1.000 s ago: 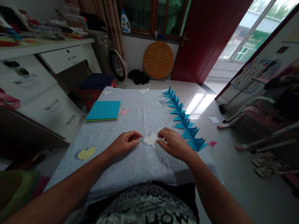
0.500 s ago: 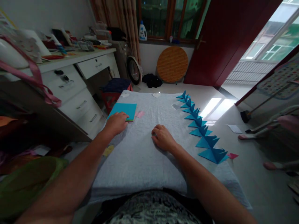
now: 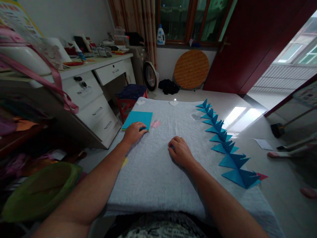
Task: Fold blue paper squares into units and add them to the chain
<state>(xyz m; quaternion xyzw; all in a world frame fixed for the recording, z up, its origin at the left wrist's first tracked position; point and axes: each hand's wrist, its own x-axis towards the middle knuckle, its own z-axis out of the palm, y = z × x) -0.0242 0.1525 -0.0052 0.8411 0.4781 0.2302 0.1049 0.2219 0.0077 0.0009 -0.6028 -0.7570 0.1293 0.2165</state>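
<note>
My left hand (image 3: pixel 135 133) is at the near edge of a stack of square paper (image 3: pixel 138 117), blue on top with a yellow-green edge below. Its fingers curl over the top and its thumb is against the front edge; how many sheets it grips is hidden. My right hand (image 3: pixel 180 150) rests on the cloth-covered table (image 3: pixel 158 178), fingers curled in, with nothing visible in them. Along the table's right side stands a row of several folded blue paper pieces (image 3: pixel 224 143) with pointed tips. A pink paper point (image 3: pixel 262 176) shows beyond the nearest one.
The table's cloth has pink, white, grey and yellow patches. At the left are a white desk with drawers (image 3: pixel 96 112) and a green bin (image 3: pixel 42 191). Past the table's far end are a red stool (image 3: pixel 131 94), a washing machine (image 3: pixel 150 76) and a round wooden board (image 3: pixel 192 69).
The camera view has shifted left, so everything appears further right. My left fingers look more bent at the stack's edge. The right hand stays at rest on the cloth.
</note>
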